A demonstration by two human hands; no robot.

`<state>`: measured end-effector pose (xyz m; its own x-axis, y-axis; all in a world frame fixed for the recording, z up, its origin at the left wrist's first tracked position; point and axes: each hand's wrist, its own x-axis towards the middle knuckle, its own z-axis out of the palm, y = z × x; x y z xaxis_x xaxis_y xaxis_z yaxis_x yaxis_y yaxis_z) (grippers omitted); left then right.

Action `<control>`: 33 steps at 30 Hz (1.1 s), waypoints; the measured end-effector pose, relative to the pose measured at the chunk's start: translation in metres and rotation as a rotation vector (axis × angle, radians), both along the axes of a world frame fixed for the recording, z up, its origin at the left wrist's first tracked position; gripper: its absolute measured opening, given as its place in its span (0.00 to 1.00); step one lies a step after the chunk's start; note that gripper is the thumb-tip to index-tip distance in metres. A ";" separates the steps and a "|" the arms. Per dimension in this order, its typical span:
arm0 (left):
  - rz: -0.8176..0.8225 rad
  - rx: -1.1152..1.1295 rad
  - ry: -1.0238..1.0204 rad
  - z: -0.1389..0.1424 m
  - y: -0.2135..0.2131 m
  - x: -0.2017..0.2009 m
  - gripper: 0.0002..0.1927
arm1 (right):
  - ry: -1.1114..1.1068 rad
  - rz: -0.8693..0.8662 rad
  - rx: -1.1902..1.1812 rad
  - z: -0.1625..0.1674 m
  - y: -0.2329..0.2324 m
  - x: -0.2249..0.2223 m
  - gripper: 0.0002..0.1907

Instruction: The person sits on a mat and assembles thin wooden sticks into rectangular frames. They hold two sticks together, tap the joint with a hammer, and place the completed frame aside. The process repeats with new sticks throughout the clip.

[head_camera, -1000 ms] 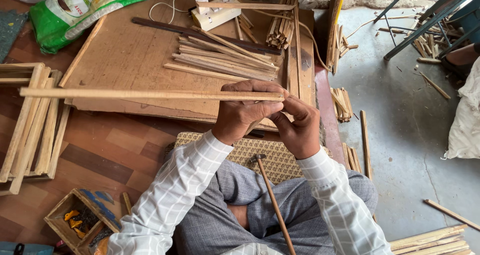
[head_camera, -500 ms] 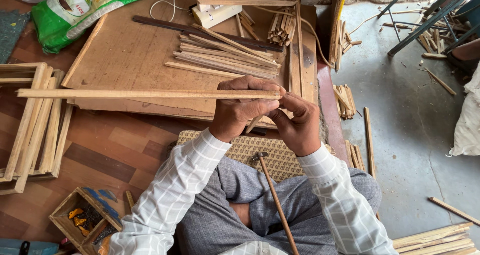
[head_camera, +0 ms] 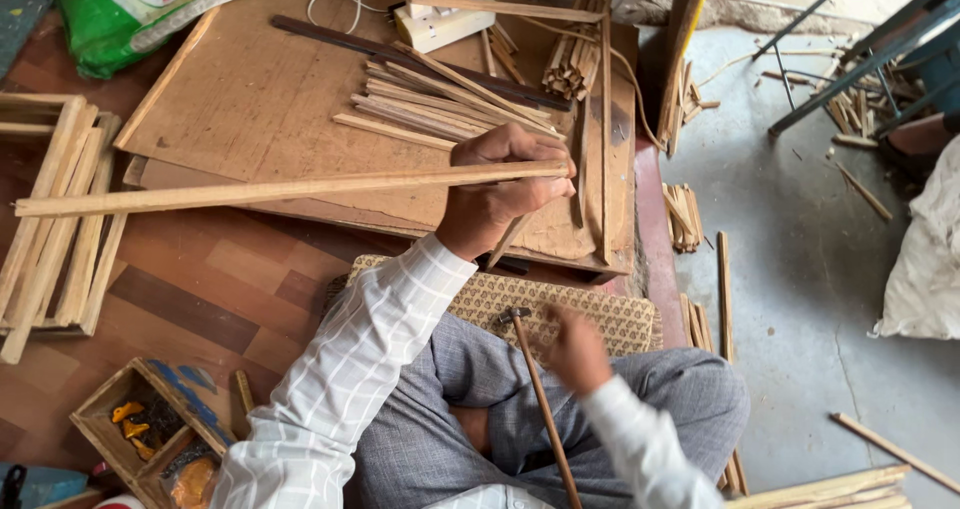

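Observation:
My left hand (head_camera: pixel 500 184) is closed around a long thin wooden strip (head_camera: pixel 250 192) that runs level far out to the left, above a brown plywood board (head_camera: pixel 260 99). A shorter stick also pokes down out of that fist. My right hand (head_camera: pixel 575 347) is blurred, low over my lap, right beside the handle of a small hammer (head_camera: pixel 535 389) whose head rests on a woven mat (head_camera: pixel 600 314). I cannot tell whether it touches the handle. A heap of cut wooden strips (head_camera: pixel 450 104) lies on the board just beyond my left hand.
A white power strip (head_camera: pixel 445 24) and a bundle of short sticks (head_camera: pixel 575 59) sit at the board's far edge. Wooden frames (head_camera: pixel 55 219) lie at left, a green bag (head_camera: pixel 150 4) top left, a small box of bits (head_camera: pixel 150 429) bottom left. Scrap sticks litter the grey floor (head_camera: pixel 800 269).
My right hand has let go of the strip and dropped to my lap beside the hammer. My left hand still holds the strip, its left end now tilted slightly lower.

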<state>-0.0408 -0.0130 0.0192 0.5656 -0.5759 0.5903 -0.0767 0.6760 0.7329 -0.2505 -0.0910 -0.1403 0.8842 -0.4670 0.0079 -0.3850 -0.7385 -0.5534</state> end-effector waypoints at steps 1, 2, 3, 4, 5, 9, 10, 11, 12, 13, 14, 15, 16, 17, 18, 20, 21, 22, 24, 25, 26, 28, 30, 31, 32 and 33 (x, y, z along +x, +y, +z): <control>0.017 -0.004 -0.023 0.000 -0.001 0.002 0.07 | 0.422 -0.005 0.154 -0.024 0.013 -0.020 0.28; 0.035 -0.007 -0.045 0.000 -0.001 0.003 0.07 | 0.324 0.028 0.055 -0.044 0.029 -0.045 0.29; 0.050 -0.007 -0.066 0.000 0.000 0.005 0.06 | 0.225 0.060 -0.039 -0.061 0.039 -0.061 0.31; 0.007 -0.006 -0.016 0.000 0.000 0.005 0.06 | 0.198 -0.083 0.312 -0.073 0.039 -0.069 0.30; -0.038 -0.006 0.033 0.001 0.001 0.006 0.06 | 0.162 -0.230 0.662 -0.078 0.039 -0.078 0.29; -0.107 0.007 0.124 0.004 0.003 0.007 0.06 | 0.006 -0.412 1.562 -0.040 0.023 -0.091 0.19; -0.082 0.006 0.095 0.005 0.003 0.007 0.06 | -0.074 -0.437 1.262 -0.022 0.023 -0.090 0.19; -0.058 0.010 0.072 0.006 0.003 0.007 0.06 | -0.148 -0.452 0.965 0.002 0.024 -0.095 0.19; -0.045 0.018 0.055 0.007 0.002 0.007 0.06 | -0.237 -0.483 0.851 0.029 0.018 -0.100 0.19; -0.074 0.011 0.077 0.008 0.002 0.007 0.07 | -0.330 -0.515 0.729 0.055 0.012 -0.101 0.19; -0.099 0.000 0.092 0.008 0.002 0.007 0.07 | -0.530 -0.278 0.668 0.084 -0.004 -0.098 0.17; -0.118 -0.010 0.101 0.009 0.001 0.007 0.07 | -0.723 -0.026 0.602 0.109 -0.016 -0.093 0.15; -0.122 -0.010 0.103 0.009 0.001 0.007 0.07 | -0.619 -0.130 0.282 0.131 -0.022 -0.091 0.17; -0.131 -0.009 0.107 0.009 0.001 0.007 0.07 | -0.503 -0.238 -0.035 0.154 -0.032 -0.093 0.18; -0.139 -0.008 0.114 0.009 0.001 0.007 0.07 | -0.504 -0.168 0.004 0.174 -0.038 -0.094 0.18; -0.102 0.024 0.114 0.008 0.001 0.007 0.08 | -0.491 -0.085 0.038 0.206 -0.045 -0.091 0.18; -0.090 0.043 0.114 0.008 0.001 0.007 0.08 | -0.478 -0.085 0.030 0.219 -0.044 -0.090 0.18; -0.081 0.039 0.095 0.007 0.001 0.007 0.08 | -0.463 -0.090 0.021 0.231 -0.042 -0.087 0.17; -0.054 0.030 0.060 0.007 0.000 0.007 0.07 | -0.444 -0.094 -0.193 0.255 -0.033 -0.085 0.17; -0.047 0.037 0.065 0.007 0.000 0.007 0.08 | -0.434 -0.095 -0.302 0.264 -0.030 -0.080 0.16; -0.042 0.043 0.067 0.007 -0.001 0.007 0.08 | -0.357 -0.084 -0.274 0.269 -0.029 -0.070 0.16; -0.008 0.050 0.025 0.009 -0.001 0.007 0.08 | -0.209 -0.055 -0.219 0.277 -0.025 -0.061 0.16; 0.043 0.051 -0.062 0.010 0.000 0.007 0.08 | -0.345 -0.058 -0.237 0.280 -0.023 -0.062 0.17; 0.051 0.048 -0.072 0.011 0.001 0.007 0.08 | -0.412 -0.060 -0.245 0.279 -0.022 -0.064 0.17; 0.058 0.053 -0.071 0.011 0.002 0.007 0.09 | -0.521 -0.119 -0.109 0.278 -0.024 -0.067 0.17; 0.061 0.067 -0.060 0.011 0.002 0.007 0.09 | -0.616 -0.185 0.036 0.274 -0.023 -0.071 0.18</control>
